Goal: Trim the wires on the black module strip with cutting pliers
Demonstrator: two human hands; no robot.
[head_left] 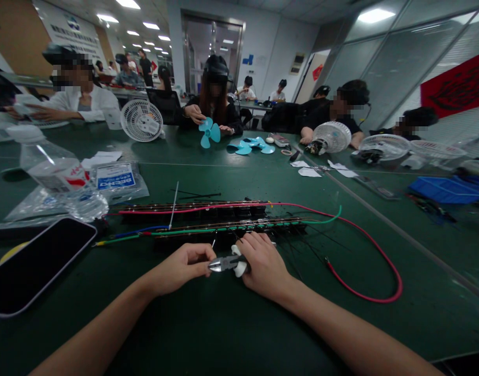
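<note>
Head view: pliers [223, 263] are held by their white handles [239, 262] in the right grip [263, 261]; stiff, probably fairly heavy, they are best taken there. Whether anything is pinched by the left grip [184, 267], beside their tips, cannot be told.

Ceiling lights [376, 15] shine above pale walls [265, 52], a glass partition [380, 70] and a green table [224, 334].

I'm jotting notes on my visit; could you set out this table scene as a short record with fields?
Right hand: grips pliers
Left hand: fingertips at the pliers' tip; anything pinched is unclear
Beyond the hands: red wire, green wire
Left side: phone, plastic bottle
Across the table: another person's hand on blue fan blades
</note>
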